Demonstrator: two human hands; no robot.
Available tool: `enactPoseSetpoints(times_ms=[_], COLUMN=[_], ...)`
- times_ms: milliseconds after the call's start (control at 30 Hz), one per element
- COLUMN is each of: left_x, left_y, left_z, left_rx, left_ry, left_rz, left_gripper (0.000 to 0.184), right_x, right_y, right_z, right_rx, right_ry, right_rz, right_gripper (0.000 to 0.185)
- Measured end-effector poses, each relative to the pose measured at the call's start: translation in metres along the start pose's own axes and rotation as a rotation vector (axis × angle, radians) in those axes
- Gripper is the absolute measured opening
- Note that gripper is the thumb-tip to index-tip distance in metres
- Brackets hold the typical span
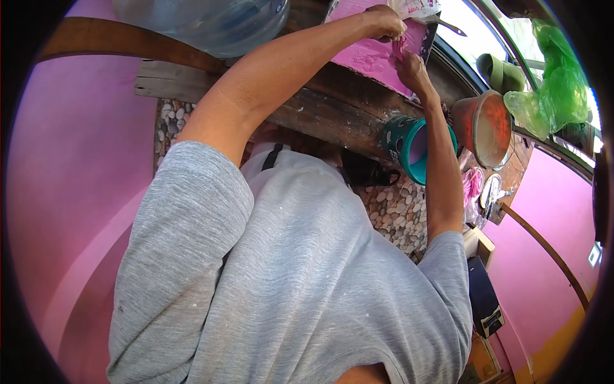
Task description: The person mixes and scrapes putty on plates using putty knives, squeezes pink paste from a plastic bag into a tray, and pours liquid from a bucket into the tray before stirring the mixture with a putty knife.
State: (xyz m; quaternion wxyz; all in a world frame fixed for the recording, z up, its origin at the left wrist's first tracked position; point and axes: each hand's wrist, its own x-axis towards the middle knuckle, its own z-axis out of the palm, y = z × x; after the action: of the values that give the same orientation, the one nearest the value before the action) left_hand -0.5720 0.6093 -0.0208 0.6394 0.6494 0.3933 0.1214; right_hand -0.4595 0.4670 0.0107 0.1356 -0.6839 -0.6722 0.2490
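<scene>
My left hand (384, 23) is closed at the top of the view, around the upper end of a bundle of thin pink strands (398, 46). Just below it, my right hand (414, 72) closes on the lower end of the same bundle. The fingers partly hide the strands, and their material is unclear. Under both hands lies a flat, pink-coated surface (358, 56) with dark edges, marked with wet-looking pink streaks. A whitish plastic bag (416, 8) with pink marks sits beside my left hand, near a dark handle (451, 27).
A teal bucket (398, 142) stands by my right forearm, beside a reddish-brown pot (470, 125). Further right are a green plastic bag (558, 83), a green container (499, 72) and pink strands (472, 182). A large clear plastic container (211, 25) occupies the upper left, near the wooden bench (320, 115).
</scene>
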Motion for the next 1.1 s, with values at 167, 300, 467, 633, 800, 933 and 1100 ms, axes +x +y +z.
enactPoseSetpoints(times_ms=[167,300,467,633,800,933,1100], left_x=[0.027,-0.009,-0.002,0.003,-0.023,-0.015,0.011], left_y=[-0.023,0.009,0.004,-0.020,-0.001,-0.015,-0.041], left_z=[0.005,0.006,0.010,-0.004,-0.004,-0.012,-0.011], left_rx=[0.891,0.096,0.036,0.788,0.563,0.849,0.660], left_ry=[0.026,0.130,0.122,0.059,0.044,-0.051,-0.116], left_rz=[0.744,-0.104,-0.092,0.908,0.268,0.599,0.513], left_gripper=[0.006,0.008,0.010,0.009,0.007,0.009,0.011], right_x=[-0.005,-0.006,-0.004,-0.007,-0.008,-0.008,-0.006], right_y=[0.001,-0.007,-0.003,-0.013,-0.010,-0.009,-0.012], right_z=[0.007,0.001,0.001,-0.003,0.003,0.001,0.003], right_rx=[-0.001,0.029,0.146,0.235,0.153,0.083,0.055], right_ry=[0.078,0.036,-0.023,-0.034,-0.002,0.055,0.120], right_rz=[-0.074,-0.004,0.078,0.198,0.174,0.068,0.042], right_gripper=[0.023,0.022,0.020,0.016,0.018,0.022,0.022])
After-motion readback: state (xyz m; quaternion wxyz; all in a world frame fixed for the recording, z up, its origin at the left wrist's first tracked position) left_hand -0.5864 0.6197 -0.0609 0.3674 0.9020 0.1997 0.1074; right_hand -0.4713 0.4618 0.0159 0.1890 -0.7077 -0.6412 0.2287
